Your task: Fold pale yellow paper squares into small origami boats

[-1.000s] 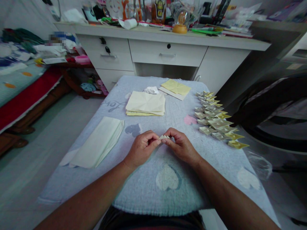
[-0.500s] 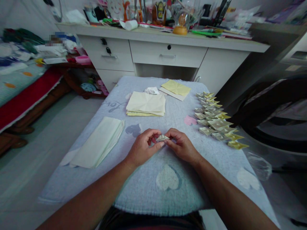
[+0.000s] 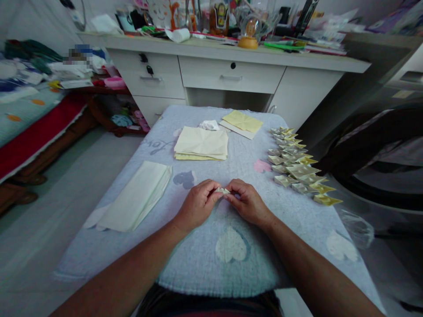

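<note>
Between my two hands is a small folded paper boat point(image 3: 223, 190), pale and mostly covered by fingers. My left hand point(image 3: 201, 200) pinches its left end with thumb and fingers. On the other end, my right hand point(image 3: 247, 200) is closed in a similar pinch. Beyond my hands lies a stack of cream and yellow paper sheets point(image 3: 201, 143) with crease lines. To the left rests a long folded bundle of pale paper point(image 3: 135, 196). Several finished folded paper boats point(image 3: 297, 165), silvery and gold, stand in rows at the right edge of the table.
A heart-patterned blue cloth point(image 3: 185, 259) covers the table. Toward its far end lie a yellow sheet point(image 3: 243, 119) over a white one and a crumpled white tissue point(image 3: 209, 125). A clear plastic bag point(image 3: 357, 229) hangs by the right edge. A cluttered white desk point(image 3: 231, 79) stands behind.
Both hands have closed in more tightly around the small folded paper, so less of it shows. The left thumb has shifted slightly. Everything else stays in place.
</note>
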`<state>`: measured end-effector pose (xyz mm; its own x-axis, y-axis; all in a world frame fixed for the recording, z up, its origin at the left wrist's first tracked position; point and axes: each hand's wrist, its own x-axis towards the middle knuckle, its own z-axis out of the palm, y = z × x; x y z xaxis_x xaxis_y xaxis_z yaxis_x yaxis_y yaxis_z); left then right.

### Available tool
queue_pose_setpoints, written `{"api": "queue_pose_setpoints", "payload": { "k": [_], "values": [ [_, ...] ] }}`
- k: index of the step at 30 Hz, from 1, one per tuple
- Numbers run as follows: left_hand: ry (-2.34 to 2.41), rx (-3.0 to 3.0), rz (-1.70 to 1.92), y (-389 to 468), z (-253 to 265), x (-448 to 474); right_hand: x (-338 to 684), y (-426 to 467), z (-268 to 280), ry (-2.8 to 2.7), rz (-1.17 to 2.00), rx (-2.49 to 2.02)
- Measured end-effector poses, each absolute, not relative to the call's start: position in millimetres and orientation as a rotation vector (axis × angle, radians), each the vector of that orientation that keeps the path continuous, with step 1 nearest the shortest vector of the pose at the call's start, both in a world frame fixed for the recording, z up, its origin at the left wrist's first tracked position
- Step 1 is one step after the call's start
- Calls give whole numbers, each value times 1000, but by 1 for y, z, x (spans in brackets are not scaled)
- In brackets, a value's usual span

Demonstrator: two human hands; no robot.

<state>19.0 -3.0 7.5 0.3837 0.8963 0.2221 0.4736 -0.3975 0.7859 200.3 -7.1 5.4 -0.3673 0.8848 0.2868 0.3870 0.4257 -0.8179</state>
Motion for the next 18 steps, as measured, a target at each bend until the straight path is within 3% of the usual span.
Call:
{"api": "queue_pose_setpoints", "payload": {
  "k": [18],
  "values": [
    [1236, 2124, 826, -2, 1, 20, 205, -6, 6, -1881, 807, -1098]
  ]
}}
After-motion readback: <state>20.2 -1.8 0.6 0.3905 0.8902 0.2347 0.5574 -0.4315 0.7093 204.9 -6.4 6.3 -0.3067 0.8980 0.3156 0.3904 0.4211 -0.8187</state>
